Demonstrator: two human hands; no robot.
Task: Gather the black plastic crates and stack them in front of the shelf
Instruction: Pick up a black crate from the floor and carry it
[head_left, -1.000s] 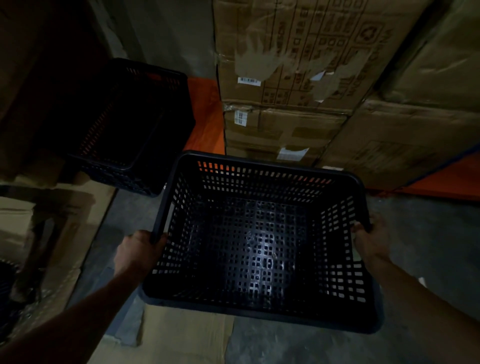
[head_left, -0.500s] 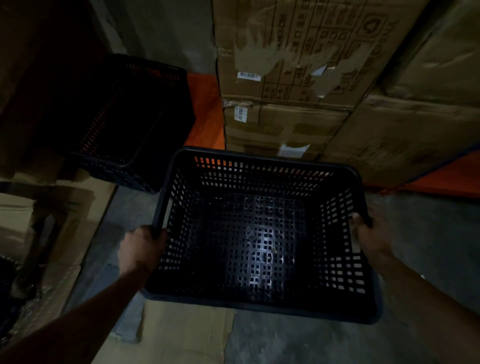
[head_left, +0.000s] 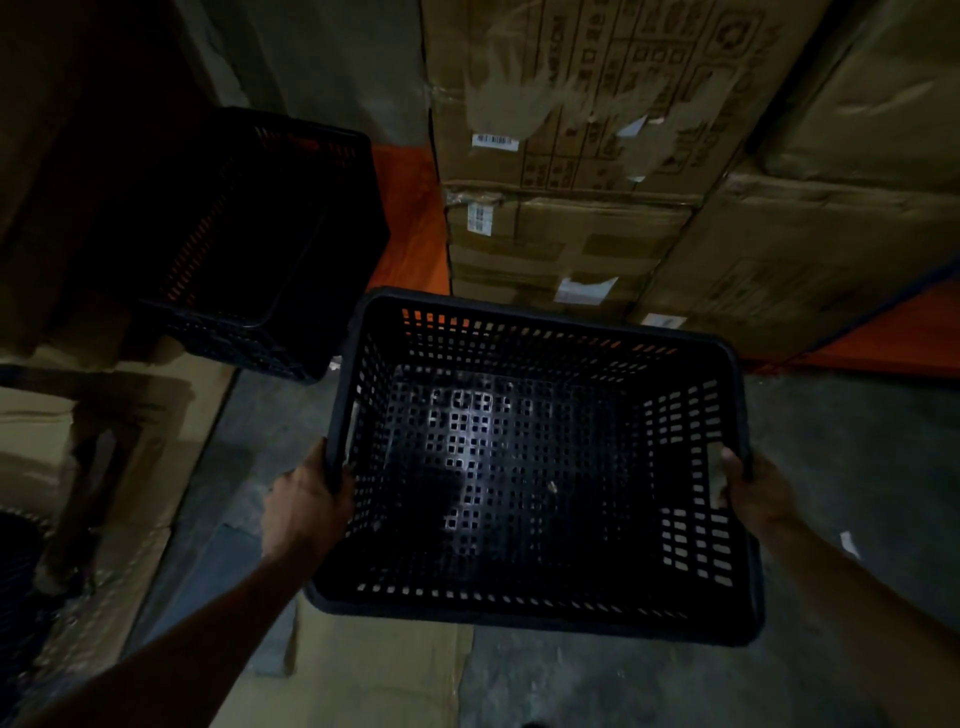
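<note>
Gripping opposite short sides of an empty black perforated plastic crate (head_left: 519, 467), both hands carry it clear of the grey concrete floor (head_left: 857, 467). The left hand (head_left: 304, 509) is closed over the left rim, fingers curled around the edge; the right hand (head_left: 756, 493) is closed on the right rim beside a handle slot. A second black plastic crate (head_left: 249, 234) sits up and to the left in shadow, near but apart from the held one, resting on flattened brown cardboard sheets (head_left: 119, 441). Stacked brown cardboard cartons (head_left: 571, 156) with white barcode labels stand just behind, on an orange shelf beam (head_left: 410, 234).
</note>
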